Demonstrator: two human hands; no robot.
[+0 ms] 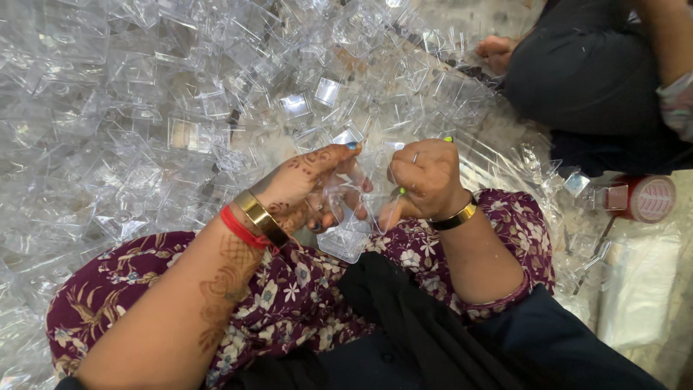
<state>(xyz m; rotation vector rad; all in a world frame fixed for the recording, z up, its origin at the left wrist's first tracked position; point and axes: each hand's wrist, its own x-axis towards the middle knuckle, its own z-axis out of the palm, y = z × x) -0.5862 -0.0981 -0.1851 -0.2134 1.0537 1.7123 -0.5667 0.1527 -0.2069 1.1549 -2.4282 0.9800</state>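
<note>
Clear plastic box (348,230) sits over the lap, both hands clamped on it: left hand (307,186) cups the side, right hand (426,179) pinches the top. Looks like mid-assembly; next needs a firm press. Loose box pile (144,108) crowds ahead, red-capped jar (642,198) right.

Ahead of you: floor buried under heap of clear plastic boxes (180,94), glinting in bright even light. Bare speckled floor (469,18) shows top centre. To your right: second person seated in dark clothes (585,72), red-capped jar (646,198), white sheet (639,289) beneath.
</note>
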